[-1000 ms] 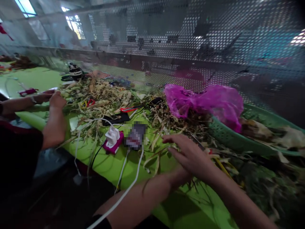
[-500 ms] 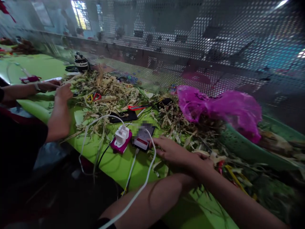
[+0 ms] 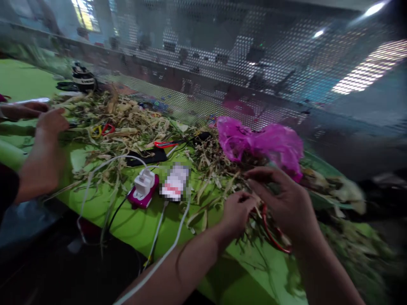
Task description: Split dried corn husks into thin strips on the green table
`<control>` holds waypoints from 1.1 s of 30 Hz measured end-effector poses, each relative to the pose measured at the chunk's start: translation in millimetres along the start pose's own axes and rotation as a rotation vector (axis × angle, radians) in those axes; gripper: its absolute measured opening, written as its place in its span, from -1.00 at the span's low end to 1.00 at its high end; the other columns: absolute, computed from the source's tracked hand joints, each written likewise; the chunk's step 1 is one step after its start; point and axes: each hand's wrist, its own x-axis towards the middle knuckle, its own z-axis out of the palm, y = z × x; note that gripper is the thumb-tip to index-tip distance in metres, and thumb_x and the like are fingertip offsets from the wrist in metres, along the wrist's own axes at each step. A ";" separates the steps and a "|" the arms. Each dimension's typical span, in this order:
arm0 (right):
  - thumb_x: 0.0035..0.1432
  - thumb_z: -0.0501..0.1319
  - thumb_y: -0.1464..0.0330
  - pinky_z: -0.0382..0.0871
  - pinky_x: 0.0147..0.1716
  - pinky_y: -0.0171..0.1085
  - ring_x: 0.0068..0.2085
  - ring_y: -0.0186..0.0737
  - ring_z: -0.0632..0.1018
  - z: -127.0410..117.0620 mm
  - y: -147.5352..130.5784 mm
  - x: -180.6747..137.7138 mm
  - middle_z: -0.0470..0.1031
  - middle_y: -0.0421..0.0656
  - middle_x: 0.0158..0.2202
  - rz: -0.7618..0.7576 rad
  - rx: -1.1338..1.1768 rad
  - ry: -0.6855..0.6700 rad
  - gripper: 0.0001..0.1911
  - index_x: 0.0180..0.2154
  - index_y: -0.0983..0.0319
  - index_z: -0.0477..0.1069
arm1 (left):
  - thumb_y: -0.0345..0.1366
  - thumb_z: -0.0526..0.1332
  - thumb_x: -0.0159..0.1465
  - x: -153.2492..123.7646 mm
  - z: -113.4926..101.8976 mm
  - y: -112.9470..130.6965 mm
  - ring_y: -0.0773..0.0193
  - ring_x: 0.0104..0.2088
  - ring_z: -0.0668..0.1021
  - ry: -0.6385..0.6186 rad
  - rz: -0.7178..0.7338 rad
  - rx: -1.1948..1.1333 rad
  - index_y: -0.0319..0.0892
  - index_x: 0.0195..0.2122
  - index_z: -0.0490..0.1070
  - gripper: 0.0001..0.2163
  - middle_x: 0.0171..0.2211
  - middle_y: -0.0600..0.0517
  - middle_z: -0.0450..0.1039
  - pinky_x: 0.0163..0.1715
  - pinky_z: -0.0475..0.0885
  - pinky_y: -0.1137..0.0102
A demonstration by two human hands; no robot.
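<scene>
Over the pile of dried plant stems and leaves, my left hand point(image 3: 237, 212) is closed at the fingertips. Stems show just below it, and it seems to grip some of them. My right hand point(image 3: 286, 203) is close by on the right, its thumb and forefinger curled together; what lies between the tips is too small to make out. A red curved handle point(image 3: 270, 231) shows beneath the right hand, partly hidden by it. Left of my hands, a phone point(image 3: 174, 184) with a lit screen lies on the green table point(image 3: 152, 237), a white cable plugged into it.
A white charger point(image 3: 144, 182) sits in a magenta power socket point(image 3: 140, 199). A pink plastic bag point(image 3: 260, 142) and a green basket point(image 3: 321, 201) stand behind my hands. Red-handled scissors point(image 3: 108, 129) lie in the left pile point(image 3: 127, 114). A co-worker's hands point(image 3: 52, 120) are at far left.
My right hand has left the phone and moved right, beside my left hand, which is now uncovered. The phone screen looks brighter. The view has swung to the right.
</scene>
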 end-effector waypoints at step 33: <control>0.09 0.26 0.25 0.35 -0.32 -0.28 -0.34 -0.22 0.48 -13.7 80.9 -67.1 0.50 -0.17 -0.35 0.310 0.351 0.076 -0.77 -0.21 0.21 0.44 | -0.28 0.22 0.11 -4.6 -3.6 -4.7 0.36 -0.42 0.39 -0.143 0.161 0.360 -0.24 -0.37 0.44 -0.87 -0.45 0.06 0.41 -0.36 0.31 0.46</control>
